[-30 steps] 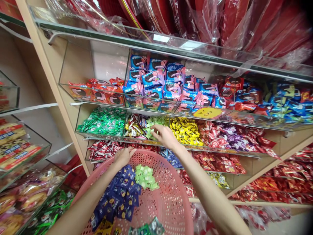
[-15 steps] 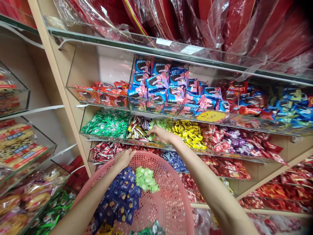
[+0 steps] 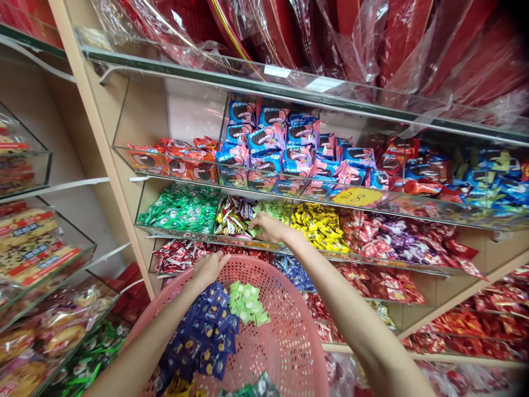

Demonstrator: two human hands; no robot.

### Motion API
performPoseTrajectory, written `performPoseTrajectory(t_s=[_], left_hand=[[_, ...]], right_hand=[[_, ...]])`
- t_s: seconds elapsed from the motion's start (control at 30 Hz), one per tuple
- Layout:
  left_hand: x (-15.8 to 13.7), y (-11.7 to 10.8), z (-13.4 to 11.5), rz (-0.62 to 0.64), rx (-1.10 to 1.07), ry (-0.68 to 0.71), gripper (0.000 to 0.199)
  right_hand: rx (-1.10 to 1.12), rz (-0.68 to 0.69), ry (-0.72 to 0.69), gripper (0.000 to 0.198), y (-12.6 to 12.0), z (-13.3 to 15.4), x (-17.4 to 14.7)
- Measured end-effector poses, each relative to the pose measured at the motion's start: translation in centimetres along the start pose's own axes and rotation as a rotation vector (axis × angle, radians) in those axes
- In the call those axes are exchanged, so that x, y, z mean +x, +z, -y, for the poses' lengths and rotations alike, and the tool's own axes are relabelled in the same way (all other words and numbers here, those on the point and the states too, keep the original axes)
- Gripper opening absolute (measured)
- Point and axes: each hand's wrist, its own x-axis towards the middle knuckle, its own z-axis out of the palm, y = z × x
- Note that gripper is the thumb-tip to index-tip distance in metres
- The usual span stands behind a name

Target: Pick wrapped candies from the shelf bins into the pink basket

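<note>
My left hand (image 3: 210, 267) is wrapped over the far rim of a pink perforated plastic basket (image 3: 285, 286). Inside the basket lie dark blue wrapped candies (image 3: 202, 336), a small heap of light green candies (image 3: 248, 302) and, at the bottom edge, some dark green packets (image 3: 258, 387). Up on the shelf, my right hand (image 3: 268, 227) reaches into the compartment of light green wrapped candies (image 3: 275, 208). Its fingers are curled in a pinch at the candies; what they hold is hidden. Brown-and-white wrapped sweets (image 3: 235, 215) lie just left of its fingertips.
Green candies (image 3: 182, 209) fill the bin at left, yellow ones (image 3: 319, 226) the bin at right. Above runs a glass shelf edge with a yellow price tag (image 3: 357, 196) and blue-pink cookie packs (image 3: 266, 138). A wooden upright (image 3: 95, 127) stands at left.
Almost nothing differs. My right hand's fingers have shifted very slightly within the light green candies; my left hand and the basket stay in place.
</note>
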Motion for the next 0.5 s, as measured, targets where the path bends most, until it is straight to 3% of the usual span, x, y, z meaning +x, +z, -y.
performPoseTrajectory(t_s=[0.3,0.5], left_hand=[[-0.2,-0.2,0.0,-0.004,-0.026,0.005,0.054],[-0.2,-0.3,-0.2,-0.001,-0.001,-0.012,0.051]], right_hand=[[0.134,-0.217,-0.029,0.027,0.0,-0.1,-0.4],[0.29,-0.436,-0.109,0.02,-1.8,1.5,-2.4]])
